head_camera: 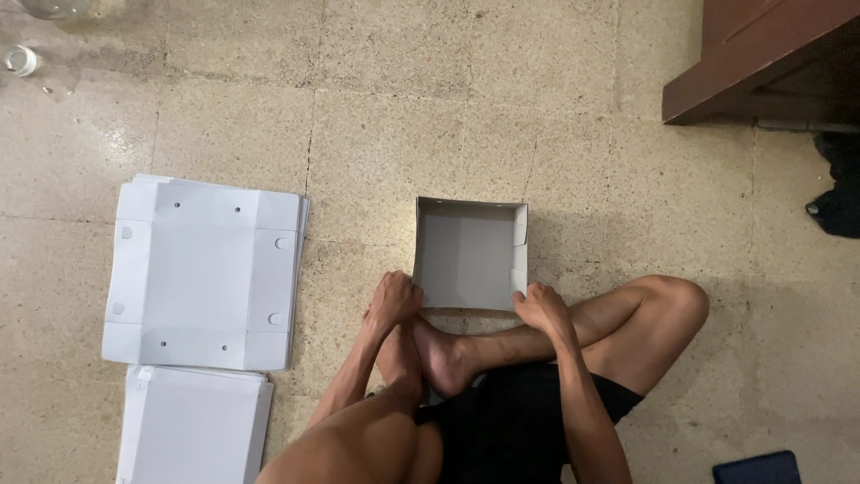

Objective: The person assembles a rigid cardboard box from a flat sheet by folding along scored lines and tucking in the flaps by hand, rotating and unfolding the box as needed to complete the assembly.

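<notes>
Your left hand (pixel 391 300) is closed on the near-left corner of the folded box (pixel 470 254), fingers curled over the wall; your right hand (pixel 540 305) pinches the near-right corner the same way. Box sits at frame centre on the floor, just above your crossed feet: one open-top square tray, thin white-grey cardboard, matte, four upright walls, a small notch in the right wall. Left of frame: two stacks of flat blanks, same smooth white card. The upper stack (pixel 204 272) is rectangular with creased side flaps, punched holes and tab cutouts; the lower stack (pixel 194 426) is cut off by the bottom edge. Floor (pixel 376 125) is speckled beige terrazzo tile with dark grout lines. Upper right: one brown wooden furniture piece (pixel 752 54).
</notes>
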